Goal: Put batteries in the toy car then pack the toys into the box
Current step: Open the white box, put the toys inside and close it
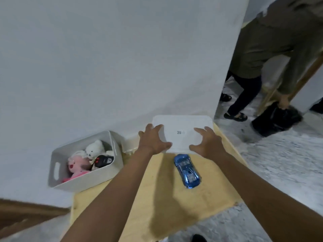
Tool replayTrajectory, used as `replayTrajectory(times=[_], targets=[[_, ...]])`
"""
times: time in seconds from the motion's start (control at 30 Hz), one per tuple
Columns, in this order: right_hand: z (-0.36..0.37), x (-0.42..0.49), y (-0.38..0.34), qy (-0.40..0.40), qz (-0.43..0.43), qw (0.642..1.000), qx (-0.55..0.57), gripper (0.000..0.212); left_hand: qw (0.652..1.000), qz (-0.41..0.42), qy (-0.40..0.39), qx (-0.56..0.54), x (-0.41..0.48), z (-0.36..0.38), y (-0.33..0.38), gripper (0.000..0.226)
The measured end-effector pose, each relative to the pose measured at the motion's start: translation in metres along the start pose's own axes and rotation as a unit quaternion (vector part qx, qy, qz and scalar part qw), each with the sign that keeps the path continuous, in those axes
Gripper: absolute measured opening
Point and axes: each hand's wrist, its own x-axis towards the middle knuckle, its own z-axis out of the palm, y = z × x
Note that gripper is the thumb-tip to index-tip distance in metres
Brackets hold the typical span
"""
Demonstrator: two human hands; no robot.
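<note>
Head view shows the left hand and right hand gripping a white lid by its sides, the blue car on the yellow surface just before it and the box at left, so the next move is probably to set the lid aside and take up the car for its batteries.

One view for me: head cam, wide-angle, facing forward and down along both forearms. Left hand and right hand, holding the lid, sit near, mid-frame. Wall fills the top, mat the lower centre, floor the right side; lens bends the edges.
</note>
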Motion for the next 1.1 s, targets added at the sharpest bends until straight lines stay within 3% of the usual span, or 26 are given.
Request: replayTrajectory(times=[0.3, 0.5, 0.77, 1.1], targets=[[0.072, -0.025, -0.193, -0.086, -0.142, 0.986, -0.027, 0.075, 0.988, -0.137, 0.076, -0.016, -0.082, -0.094, -0.176, 0.095], [0.138, -0.041, -0.265, -0.132, -0.174, 0.975, -0.051, 0.072, 0.976, -0.195, 0.09, -0.04, -0.12, -0.106, -0.265, 0.1], [0.199, -0.031, -0.303, -0.139, -0.186, 0.968, -0.092, 0.076, 0.967, -0.234, 0.066, -0.075, -0.12, -0.099, -0.329, 0.101], [0.205, -0.018, -0.303, -0.109, -0.184, 0.965, -0.15, 0.078, 0.972, -0.221, 0.055, -0.058, -0.104, -0.091, -0.346, 0.094]])
